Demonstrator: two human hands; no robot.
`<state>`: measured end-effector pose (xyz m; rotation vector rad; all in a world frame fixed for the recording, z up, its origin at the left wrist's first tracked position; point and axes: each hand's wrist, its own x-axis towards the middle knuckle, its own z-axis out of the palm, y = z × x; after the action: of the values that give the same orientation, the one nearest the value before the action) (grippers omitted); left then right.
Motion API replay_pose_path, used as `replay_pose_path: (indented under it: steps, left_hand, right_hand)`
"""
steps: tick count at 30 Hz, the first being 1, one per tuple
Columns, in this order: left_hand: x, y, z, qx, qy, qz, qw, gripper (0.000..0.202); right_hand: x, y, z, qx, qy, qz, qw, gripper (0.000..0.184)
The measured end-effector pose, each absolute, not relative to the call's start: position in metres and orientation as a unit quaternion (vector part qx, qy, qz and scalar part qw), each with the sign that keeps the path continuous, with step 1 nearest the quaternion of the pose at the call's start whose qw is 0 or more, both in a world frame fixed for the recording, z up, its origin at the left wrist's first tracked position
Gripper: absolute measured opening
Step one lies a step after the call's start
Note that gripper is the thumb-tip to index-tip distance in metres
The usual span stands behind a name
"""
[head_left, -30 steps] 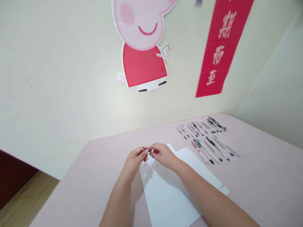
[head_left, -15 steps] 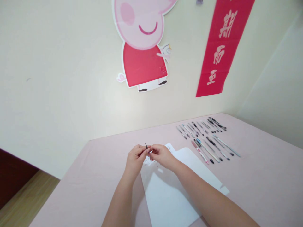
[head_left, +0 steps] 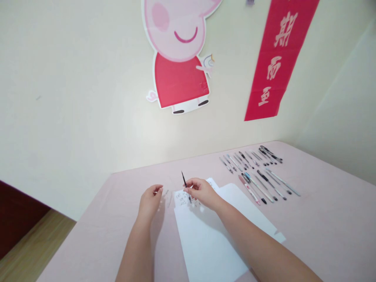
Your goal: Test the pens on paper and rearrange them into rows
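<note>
My right hand (head_left: 202, 192) pinches a slim black pen (head_left: 184, 179) between thumb and fingers. It stands nearly upright, its pointed end up and its lower part partly behind the fingers. To the left, my left hand (head_left: 150, 200) hovers over the pink tabletop with its fingers curled and thumb close to the forefinger. Anything between those fingertips is too small to make out. Just beside them are small clear pieces (head_left: 168, 196), blurred and hard to name. Below my right hand lies a small paper with handwriting (head_left: 181, 198), partly over a large white sheet (head_left: 211, 243).
Several pens (head_left: 266, 184) lie in two rows at the back right of the pink table (head_left: 323, 219). Behind the table is a wall with a cartoon pig cutout (head_left: 182, 82) and a red banner (head_left: 274, 78). The table's left edge drops toward a wooden floor (head_left: 38, 243).
My hands were together at the dark tip; now my left hand has moved away to the left. The pen shows more fully in my right hand, and the handwritten paper is more visible.
</note>
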<state>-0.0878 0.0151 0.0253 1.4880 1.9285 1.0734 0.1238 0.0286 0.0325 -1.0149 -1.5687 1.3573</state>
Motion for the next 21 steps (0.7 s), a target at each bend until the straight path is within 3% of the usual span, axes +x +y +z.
replay_pose_path:
  steps: [8,21]
  left_hand:
    - [-0.087,0.017,-0.005,0.663,0.696,0.265,0.079,0.029]
    - [-0.077,0.013,0.004,0.698,0.688,0.191,0.054,0.027]
  right_hand:
    - [0.122,0.028,0.031,-0.402,-0.617,0.544,0.402,0.019]
    - [0.124,0.029,0.029,-0.411,-0.628,0.528,0.396,0.018]
